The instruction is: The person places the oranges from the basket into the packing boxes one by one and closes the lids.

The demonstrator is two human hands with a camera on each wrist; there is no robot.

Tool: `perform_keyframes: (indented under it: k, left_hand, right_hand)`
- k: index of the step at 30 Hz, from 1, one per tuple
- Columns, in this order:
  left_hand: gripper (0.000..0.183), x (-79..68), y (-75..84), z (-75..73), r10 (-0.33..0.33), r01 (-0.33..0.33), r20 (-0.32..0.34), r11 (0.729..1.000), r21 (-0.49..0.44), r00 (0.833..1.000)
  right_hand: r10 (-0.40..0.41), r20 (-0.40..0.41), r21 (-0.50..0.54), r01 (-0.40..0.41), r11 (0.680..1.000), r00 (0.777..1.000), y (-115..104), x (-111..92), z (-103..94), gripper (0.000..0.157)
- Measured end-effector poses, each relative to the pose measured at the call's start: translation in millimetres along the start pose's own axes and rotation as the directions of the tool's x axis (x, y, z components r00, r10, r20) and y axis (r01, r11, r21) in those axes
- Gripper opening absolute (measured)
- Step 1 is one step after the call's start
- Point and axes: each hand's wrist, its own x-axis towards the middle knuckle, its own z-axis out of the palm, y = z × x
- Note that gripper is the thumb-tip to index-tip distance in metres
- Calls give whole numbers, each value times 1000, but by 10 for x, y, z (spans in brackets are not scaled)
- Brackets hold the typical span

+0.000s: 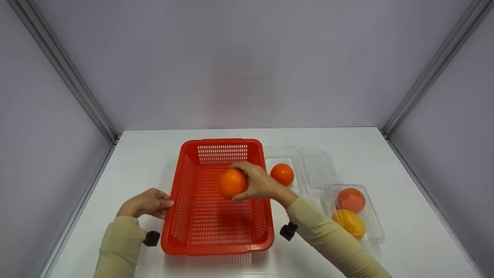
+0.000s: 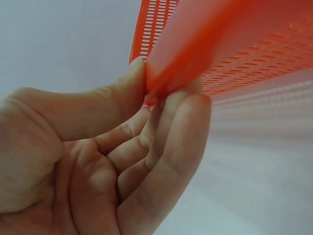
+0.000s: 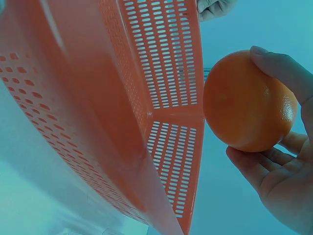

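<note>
A red slotted plastic basket (image 1: 222, 247) stands on the white table. My left hand (image 1: 148, 204) pinches its left rim between thumb and fingers, as the left wrist view shows close up at the red rim (image 2: 181, 63). Over the basket, my right hand (image 1: 256, 183) grips an orange (image 1: 232, 184), thumb on one side and fingers on the other. In the right wrist view that orange (image 3: 249, 100) is held above the level of the basket's rim. No fruit shows on the basket floor.
Right of the basket, a clear plastic clamshell (image 1: 318, 168) lies with its lid folded out and one orange (image 1: 282, 174) in it. Nearer me on the right, a lidded clear box (image 1: 374, 227) holds a reddish-orange fruit (image 1: 351, 200) and a yellow-orange fruit (image 1: 349, 224). Pale walls enclose the table.
</note>
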Motion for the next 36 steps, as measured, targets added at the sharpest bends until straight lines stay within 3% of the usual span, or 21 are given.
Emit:
perform_keyframes:
  k: [11,29,36]
  left_hand:
    - [36,16,-21,-8,34,-34,30,999,20,999]
    - [35,22,-19,-17,6,-5,-6,1000,26,1000]
    - [34,15,-35,2,21,-22,11,999,25,1000]
  right_hand:
    - [16,-25,10,-16,1000,1000,23,-38,-90,81]
    - [40,-58,27,-38,999,998,115,-95,-214,83]
    - [47,-81,40,-43,998,996,183,-145,-266,81]
